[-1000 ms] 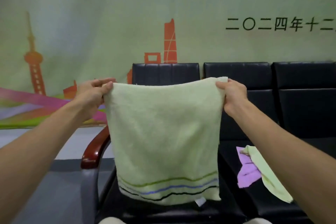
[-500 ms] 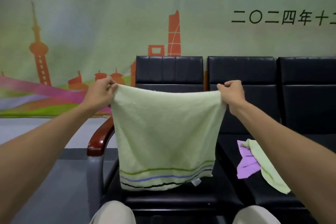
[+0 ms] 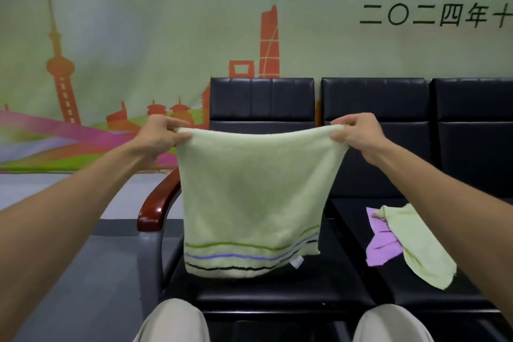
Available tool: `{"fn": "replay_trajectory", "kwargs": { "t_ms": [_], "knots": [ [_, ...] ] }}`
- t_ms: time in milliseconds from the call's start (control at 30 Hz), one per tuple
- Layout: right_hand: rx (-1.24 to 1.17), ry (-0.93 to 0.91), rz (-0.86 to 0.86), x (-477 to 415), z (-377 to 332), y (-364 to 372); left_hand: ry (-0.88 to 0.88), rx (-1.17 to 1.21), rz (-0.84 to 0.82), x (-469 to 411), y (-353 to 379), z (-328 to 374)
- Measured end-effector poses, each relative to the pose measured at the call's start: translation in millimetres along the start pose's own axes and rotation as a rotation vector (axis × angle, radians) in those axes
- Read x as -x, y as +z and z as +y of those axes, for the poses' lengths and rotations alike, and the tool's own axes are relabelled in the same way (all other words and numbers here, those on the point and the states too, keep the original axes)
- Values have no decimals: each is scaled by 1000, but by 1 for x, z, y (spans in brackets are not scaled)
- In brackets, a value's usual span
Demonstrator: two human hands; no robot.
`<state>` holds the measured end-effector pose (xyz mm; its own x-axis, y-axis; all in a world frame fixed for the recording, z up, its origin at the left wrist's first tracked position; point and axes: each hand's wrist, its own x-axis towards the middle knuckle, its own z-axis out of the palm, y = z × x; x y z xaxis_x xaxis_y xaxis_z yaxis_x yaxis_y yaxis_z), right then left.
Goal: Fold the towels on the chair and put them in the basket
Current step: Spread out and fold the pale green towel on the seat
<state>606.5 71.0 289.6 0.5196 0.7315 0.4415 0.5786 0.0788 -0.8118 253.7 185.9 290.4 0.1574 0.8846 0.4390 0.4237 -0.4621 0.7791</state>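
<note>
Over the leftmost black chair (image 3: 262,97), a pale green towel (image 3: 252,197) hung spread out between both hands, hiding most of that chair's back and seat. Whether its striped lower hem touched the seat or hung just above it could not be told. The left hand (image 3: 158,137), at 10 o'clock from the towel's middle, pinched the upper left corner, fingers (image 3: 177,126) curled tight onto the cloth. The right hand (image 3: 358,133), at 2 o'clock, pinched the upper right corner the same way, its fingers (image 3: 344,121) closed on the bunched edge. The top edge sagged slightly between them. A small white tag (image 3: 296,262) showed at the towel's lower right.

At 4 o'clock from the held towel, on the neighbouring chair (image 3: 374,108), a second green towel (image 3: 416,247) lay crumpled on top of a purple cloth (image 3: 381,244); the right forearm covered its far side. A third chair (image 3: 474,108) at 3 o'clock was cut off by the frame edge. At 9 o'clock stood a red-brown armrest (image 3: 158,203). The banner (image 3: 138,50) behind had its top line of lettering cut off. Two knees (image 3: 175,322) showed at 6 o'clock, only partly in frame.
</note>
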Motion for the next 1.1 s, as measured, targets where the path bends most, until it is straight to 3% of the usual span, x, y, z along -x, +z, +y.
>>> {"fn": "replay_trajectory", "kwargs": {
  "t_ms": [100,200,300,467,733,900,1100],
  "knots": [
    [179,-79,156,2,0,6,153,-314,132,5,7,2],
    [293,-152,271,2,2,12,192,-366,263,5,12,4],
    [361,-183,332,1,4,13,189,-395,272,5,14,5],
    [261,-177,310,4,4,16,187,-337,311,8,12,4],
    [134,-104,184,25,22,14,-18,56,271,21,12,-15],
    [156,-74,135,34,33,13,-4,-87,299,32,14,-12],
    [128,-21,21,34,34,13,-12,71,102,35,8,-23]
  ]
}}
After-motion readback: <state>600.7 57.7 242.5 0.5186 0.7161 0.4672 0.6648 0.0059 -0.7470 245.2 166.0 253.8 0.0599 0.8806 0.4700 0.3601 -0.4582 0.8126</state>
